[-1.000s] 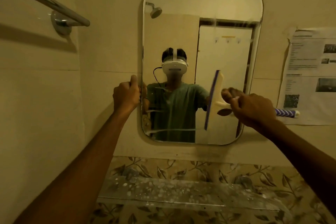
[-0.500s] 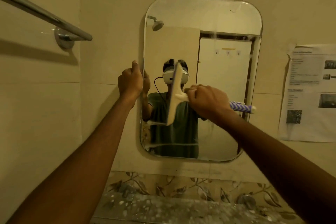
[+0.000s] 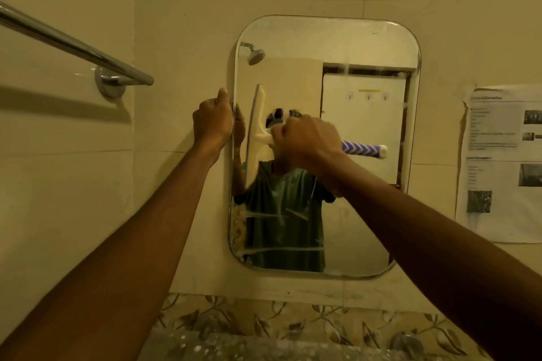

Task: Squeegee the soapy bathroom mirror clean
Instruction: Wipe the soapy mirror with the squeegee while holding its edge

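A rounded rectangular mirror [image 3: 366, 47] hangs on the tiled wall. Thin soap streaks cross its lower part. My right hand [image 3: 305, 141] is shut on the purple-and-white handle of a cream squeegee [image 3: 258, 126]. The blade stands upright against the glass near the mirror's left edge, at mid height. My left hand [image 3: 211, 120] grips the mirror's left edge, thumb up, just left of the blade.
A chrome towel bar [image 3: 73, 44] juts from the left wall toward the mirror. Printed paper sheets [image 3: 504, 161] are stuck to the wall at right. A spattered glass shelf [image 3: 264, 349] runs below the mirror over leaf-patterned tiles.
My right hand has drawn the squeegee leftward across the glass, from the right side to the left edge. The view has tilted upward. My left hand stays on the mirror's edge.
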Demonstrator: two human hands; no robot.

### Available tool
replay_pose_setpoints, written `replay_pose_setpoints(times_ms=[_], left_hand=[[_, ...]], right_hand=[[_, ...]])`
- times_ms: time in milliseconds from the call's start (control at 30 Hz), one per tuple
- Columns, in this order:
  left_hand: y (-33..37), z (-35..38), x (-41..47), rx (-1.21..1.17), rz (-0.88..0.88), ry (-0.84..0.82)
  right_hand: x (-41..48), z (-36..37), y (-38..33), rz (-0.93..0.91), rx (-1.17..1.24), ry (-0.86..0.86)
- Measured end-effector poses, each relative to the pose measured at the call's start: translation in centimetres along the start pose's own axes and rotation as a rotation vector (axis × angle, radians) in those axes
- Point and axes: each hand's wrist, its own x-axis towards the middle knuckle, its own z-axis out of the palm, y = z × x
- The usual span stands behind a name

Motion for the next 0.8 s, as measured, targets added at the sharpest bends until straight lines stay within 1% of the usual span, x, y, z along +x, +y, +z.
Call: replay_pose_setpoints(times_ms=[67,133,267,333,433,533,600,700,800], left_hand=[[0.0,0.1,0.2,-0.01,-0.026,-0.006],[-0.1,0.2,0.2,-0.001,-0.039,-0.016],[-0.2,0.5,0.4,0.037,-0.02,-0.013],[-0.2,0.6,0.4,0.064,-0.006,-0.015],[-0.2,0.2,0.8,0.093,0.008,-0.047],[0.0,-0.7,1.4,0.054,-0.005,-0.107],[0.9,-0.8,2.0,-0.018,0.01,-0.092],[3.0,-0.5,2.7,-0.048,0.032,-0.049],[3.2,0.0,3.0,-0.034,0.03,-0.005]], right_hand=[[1.4,0.0,-1.0,0.002,-0.033,0.032],[1.4,-0.4,0.2,-0.005,-0.048,-0.002],[-1.1,-2.4,7.3,-0.013,-0.12,-0.104],[-2.3,-3.3,10.2,-0.01,-0.205,-0.104],[-3.3,-4.1,11.6,0.03,-0.248,-0.071],[-3.0,-4.3,10.8,-0.003,-0.258,-0.051],[-1.6,-4.4,9.1,-0.044,-0.243,-0.05],[2.1,-4.1,3.9,-0.072,-0.063,-0.019],[5.2,-3.7,-0.9,-0.101,-0.04,0.034]])
